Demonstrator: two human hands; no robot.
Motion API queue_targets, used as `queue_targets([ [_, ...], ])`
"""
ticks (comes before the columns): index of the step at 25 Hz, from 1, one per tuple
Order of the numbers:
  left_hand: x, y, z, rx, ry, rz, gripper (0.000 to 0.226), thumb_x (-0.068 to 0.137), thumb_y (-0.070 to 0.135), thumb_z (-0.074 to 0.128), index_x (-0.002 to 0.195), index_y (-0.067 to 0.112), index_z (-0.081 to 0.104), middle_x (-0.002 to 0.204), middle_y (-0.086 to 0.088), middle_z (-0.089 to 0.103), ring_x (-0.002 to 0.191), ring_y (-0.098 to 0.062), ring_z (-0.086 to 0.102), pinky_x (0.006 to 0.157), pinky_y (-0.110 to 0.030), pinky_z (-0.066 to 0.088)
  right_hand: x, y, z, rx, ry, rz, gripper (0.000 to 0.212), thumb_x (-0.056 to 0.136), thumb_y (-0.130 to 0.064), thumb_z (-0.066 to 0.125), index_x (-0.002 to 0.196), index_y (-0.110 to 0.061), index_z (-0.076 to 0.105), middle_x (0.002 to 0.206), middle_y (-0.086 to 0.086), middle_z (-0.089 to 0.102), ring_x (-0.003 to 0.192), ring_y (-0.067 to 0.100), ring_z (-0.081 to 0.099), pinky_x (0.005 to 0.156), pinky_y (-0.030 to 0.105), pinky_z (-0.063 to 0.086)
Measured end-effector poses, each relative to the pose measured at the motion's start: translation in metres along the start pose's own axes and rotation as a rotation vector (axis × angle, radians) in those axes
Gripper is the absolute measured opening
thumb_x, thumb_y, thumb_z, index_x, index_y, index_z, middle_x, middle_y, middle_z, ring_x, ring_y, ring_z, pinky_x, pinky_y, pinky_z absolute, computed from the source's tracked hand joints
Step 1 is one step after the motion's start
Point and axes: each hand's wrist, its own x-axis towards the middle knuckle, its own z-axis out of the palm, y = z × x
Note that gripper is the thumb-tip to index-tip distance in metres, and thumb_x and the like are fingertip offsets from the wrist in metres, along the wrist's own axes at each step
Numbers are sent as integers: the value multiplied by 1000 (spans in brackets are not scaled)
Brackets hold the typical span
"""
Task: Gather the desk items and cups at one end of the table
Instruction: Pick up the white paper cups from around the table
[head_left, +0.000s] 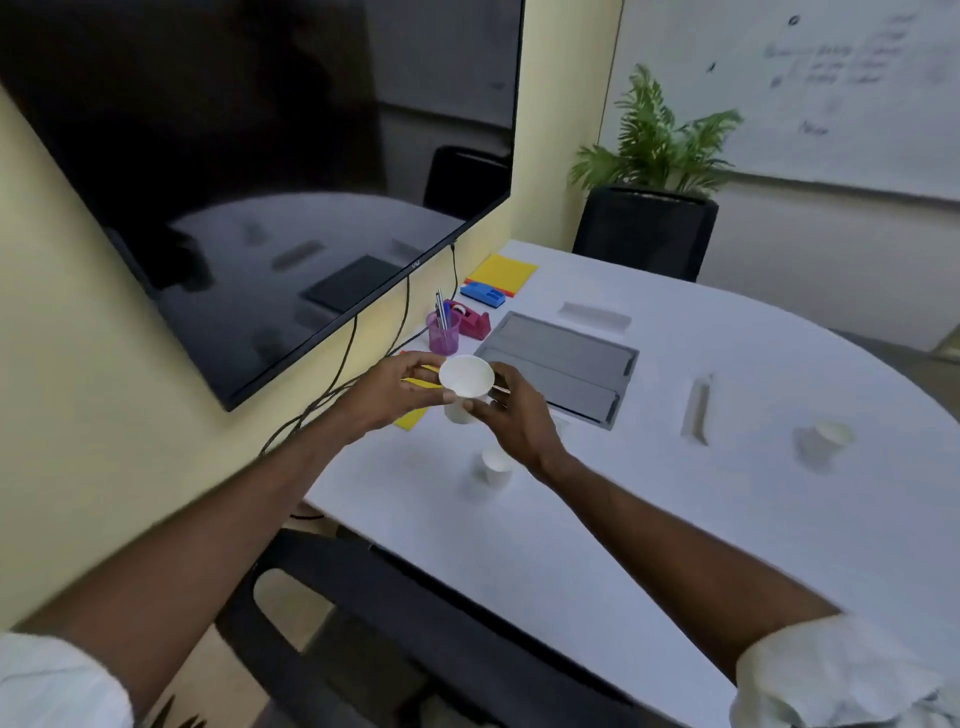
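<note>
A plain white paper cup (466, 382) shows against a white counter (649, 545) that has a cool bluish cast. A second cup (494, 466) and a third cup (827, 440) are the same unmarked white. The pen holder (443, 333) is translucent magenta with a fine mesh pattern. The tape dispenser (471, 319) is crimson and the boxy desk item (483, 295) bright blue (with a small white patch on top). The notepad (503, 271) is yellow with an orange-red edge, and the paper sheet (413, 417) is yellow too. The inset panel (561, 366) is mid grey, the wall (78, 364) pale yellow, the screen (234, 130) glossy black, the plant (660, 140) green and the sleeve (831, 680) white.
</note>
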Motion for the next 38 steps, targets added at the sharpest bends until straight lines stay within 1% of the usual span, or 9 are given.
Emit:
queue_targets([
  [3,-29,66,35,64,-32,77,58,75,34,84,127,26,60,114,6,71,110,-13,65,96,-35,54,-56,-18,-63,27,72,-28,58,85,-17,76,136,-7,50,137,9,60,126,25,57,106,41,49],
  [7,-74,147,106,13,-84,173,57,70,40,86,120,32,62,102,17,75,97,3,69,82,-22,58,-137,-35,-159,13,157,-27,59,85,-21,77,137,-11,50,137,7,60,126,23,57,104,43,50],
  [12,-109,217,222,-127,-137,268,54,70,42,86,118,31,64,109,9,74,101,-8,71,87,-29,59,-232,-29,-267,-35,268,3,57,86,-24,76,136,-14,50,136,3,60,126,19,57,106,40,49],
  [16,-116,262,315,-171,-324,351,58,69,42,87,121,32,62,114,9,71,101,-13,72,84,-29,59,-302,-5,-339,-8,446,72,54,85,-28,76,133,-19,52,133,-3,61,125,16,58,103,32,50],
  [22,-125,318,460,-120,-577,496,65,70,47,85,129,34,59,115,13,68,101,-2,68,77,-15,54,-396,46,-423,-3,712,220,60,85,-25,77,138,-20,49,135,-3,60,128,13,55,110,37,48],
  [25,-137,342,532,-101,-695,561,65,74,43,83,132,32,57,122,11,65,106,-7,66,84,-21,56,-441,64,-455,64,843,276,62,85,-18,76,141,-17,47,136,-1,60,128,12,56,112,38,46],
  [29,-158,372,625,-143,-903,609,63,78,37,82,134,26,56,125,10,65,106,1,66,96,-27,56,-503,87,-498,80,1008,342,65,87,-15,74,144,-14,44,141,2,57,132,14,53,113,38,44],
  [32,-180,389,692,-184,-1029,588,63,81,28,81,137,18,54,129,3,67,116,-7,65,103,-35,52,-544,109,-530,118,1109,397,70,87,-11,74,148,-10,40,145,5,54,134,14,51,116,37,41],
  [38,-218,429,827,-217,-1074,533,57,82,19,80,134,16,57,125,-1,69,116,-9,65,106,-38,50,-618,178,-626,139,1156,455,63,88,-11,73,144,-14,45,144,2,55,131,7,52,115,31,42],
])
